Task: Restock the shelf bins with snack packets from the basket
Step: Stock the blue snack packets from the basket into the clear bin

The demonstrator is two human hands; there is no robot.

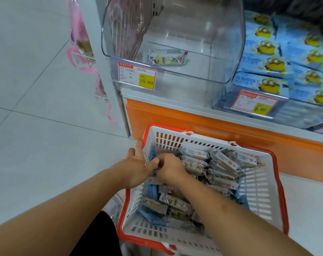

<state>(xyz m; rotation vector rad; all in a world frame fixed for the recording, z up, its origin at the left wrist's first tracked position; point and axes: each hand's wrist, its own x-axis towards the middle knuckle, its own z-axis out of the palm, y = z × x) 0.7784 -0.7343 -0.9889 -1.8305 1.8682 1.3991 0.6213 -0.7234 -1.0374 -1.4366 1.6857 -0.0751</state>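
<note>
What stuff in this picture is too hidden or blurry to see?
- Head view: left hand fingertips, behind the basket wall; its grip is unclear.
- Right hand fingers, buried among snack packets.
- Price tag small print, too blurry; only 15.80 reads.
- Blue packet bin, cut off at the right edge.

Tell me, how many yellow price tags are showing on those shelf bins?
2: one yellow price tag on the nearly empty clear plastic bin, another on the neighbouring cartoon-packet bin.

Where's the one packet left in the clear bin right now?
Head view, upper centre: the lone packet lies on the floor of the clear bin, behind the 15.80 price tag.
</note>
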